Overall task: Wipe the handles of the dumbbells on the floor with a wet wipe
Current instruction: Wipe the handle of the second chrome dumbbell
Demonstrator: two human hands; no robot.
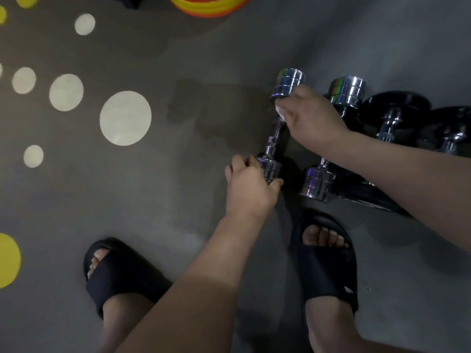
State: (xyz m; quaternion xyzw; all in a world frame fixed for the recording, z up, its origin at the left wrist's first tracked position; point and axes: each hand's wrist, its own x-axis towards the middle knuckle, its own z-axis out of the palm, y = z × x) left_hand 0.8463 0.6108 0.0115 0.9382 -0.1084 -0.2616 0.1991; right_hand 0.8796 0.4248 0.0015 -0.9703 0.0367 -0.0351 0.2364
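A chrome dumbbell (274, 138) lies on the grey floor, its handle running from near to far. My left hand (251, 184) grips its near head. My right hand (309, 115) holds a white wet wipe (280, 112) round the far end of the handle, just below the far head. A second chrome dumbbell (319, 183) lies right beside it, partly hidden under my right forearm. Two black dumbbells (393, 115) lie further right.
My feet in black slides (328, 271) stand close to the dumbbells, the left one (122, 273) further back. White and yellow dots (125, 117) mark the floor at left. A stack of coloured cones (209, 5) sits at the top edge.
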